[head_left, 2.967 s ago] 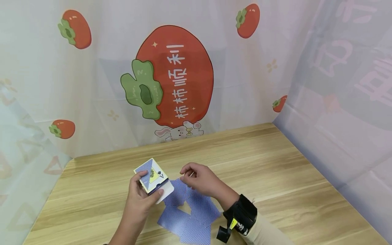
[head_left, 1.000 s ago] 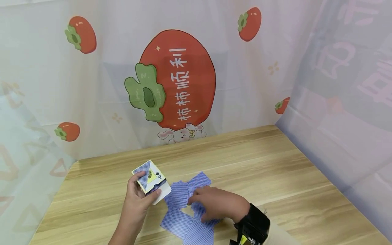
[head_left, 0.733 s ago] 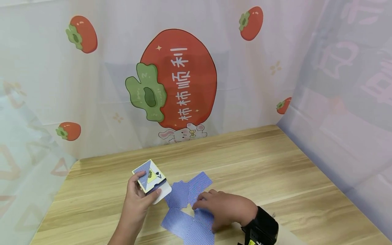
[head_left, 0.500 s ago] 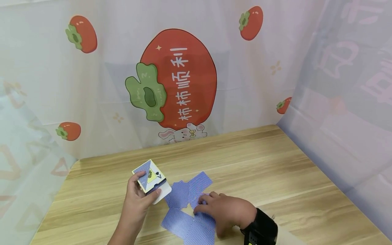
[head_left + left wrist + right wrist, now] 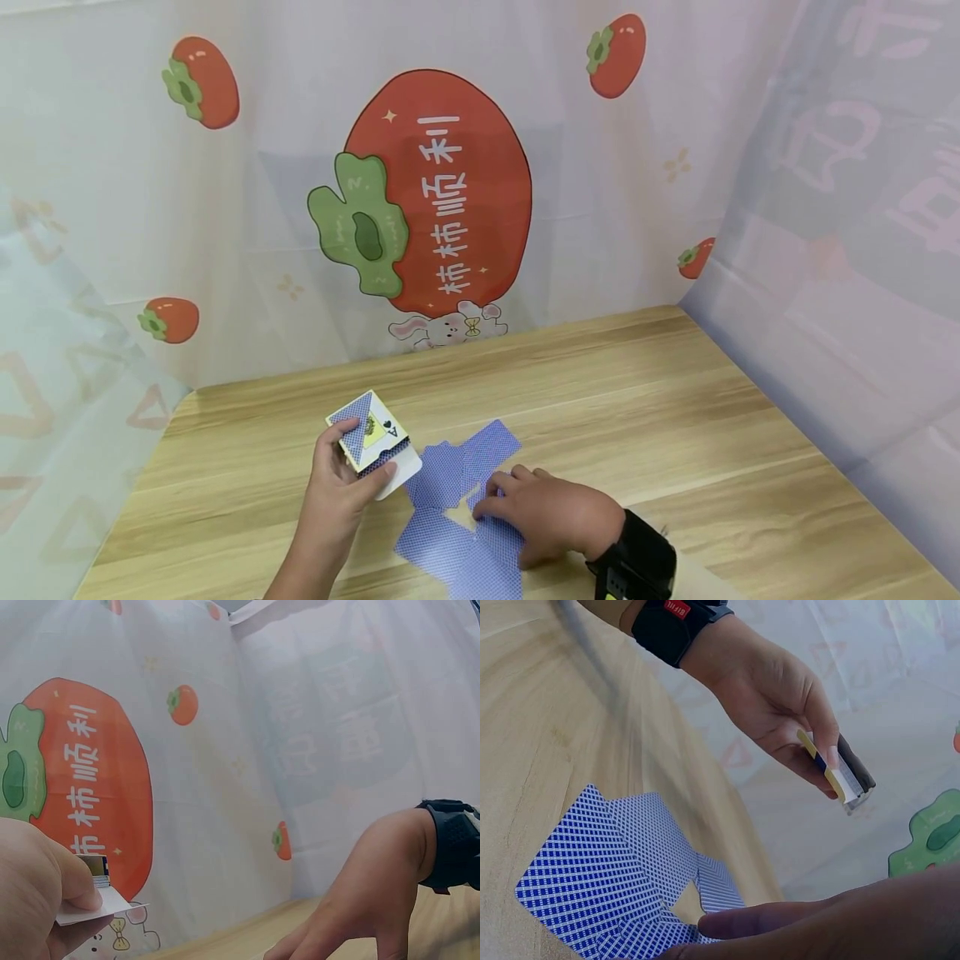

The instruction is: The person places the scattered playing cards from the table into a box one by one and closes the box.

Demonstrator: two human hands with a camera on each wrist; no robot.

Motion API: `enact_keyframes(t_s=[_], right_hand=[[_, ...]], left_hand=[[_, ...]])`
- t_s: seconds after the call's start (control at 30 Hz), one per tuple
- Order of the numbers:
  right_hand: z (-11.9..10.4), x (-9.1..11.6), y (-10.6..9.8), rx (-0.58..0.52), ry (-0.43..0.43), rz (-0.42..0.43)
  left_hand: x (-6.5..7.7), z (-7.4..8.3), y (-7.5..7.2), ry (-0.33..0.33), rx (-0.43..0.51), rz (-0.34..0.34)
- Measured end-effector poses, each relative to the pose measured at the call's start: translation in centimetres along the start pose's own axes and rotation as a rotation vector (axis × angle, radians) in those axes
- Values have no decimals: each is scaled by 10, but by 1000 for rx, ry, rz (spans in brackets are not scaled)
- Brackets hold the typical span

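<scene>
My left hand (image 5: 341, 487) grips a playing card box (image 5: 371, 432) above the table, its thumb on the white flap (image 5: 401, 471). The box shows an ace of spades and a blue patterned triangle. Card edges show at the box's mouth in the right wrist view. Below and to the right, blue-backed playing cards (image 5: 437, 477) lie face down in an overlapping ring. My right hand (image 5: 551, 512) is low over the ring's right side, fingers bent, with fingertips and thumb at the edges of a playing card (image 5: 498, 537). The palm hides part of that card.
The wooden table (image 5: 637, 383) reaches back to a white curtain (image 5: 285, 108) printed with persimmons. A black wrist strap (image 5: 633, 554) is around the right wrist. Another card (image 5: 491, 446) juts toward the back right of the ring.
My right hand has moved from beside the box down and right onto the cards. One card now sticks out at the back right, and a small gap has opened by the fingertips. Left hand nearly still.
</scene>
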State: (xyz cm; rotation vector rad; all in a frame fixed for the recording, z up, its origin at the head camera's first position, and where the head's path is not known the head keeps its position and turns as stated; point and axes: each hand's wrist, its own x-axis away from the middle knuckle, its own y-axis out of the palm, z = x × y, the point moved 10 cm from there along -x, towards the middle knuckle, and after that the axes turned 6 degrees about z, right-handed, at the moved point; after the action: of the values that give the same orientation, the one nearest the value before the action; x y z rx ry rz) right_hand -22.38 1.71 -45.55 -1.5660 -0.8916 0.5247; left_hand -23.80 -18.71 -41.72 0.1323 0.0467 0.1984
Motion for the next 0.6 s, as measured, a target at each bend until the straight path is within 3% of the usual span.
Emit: enact_keyframes(t_s=[0.6], right_hand=[[-4, -2, 0, -47, -4, -9]], left_hand=[[0, -1, 2, 19, 15, -8]])
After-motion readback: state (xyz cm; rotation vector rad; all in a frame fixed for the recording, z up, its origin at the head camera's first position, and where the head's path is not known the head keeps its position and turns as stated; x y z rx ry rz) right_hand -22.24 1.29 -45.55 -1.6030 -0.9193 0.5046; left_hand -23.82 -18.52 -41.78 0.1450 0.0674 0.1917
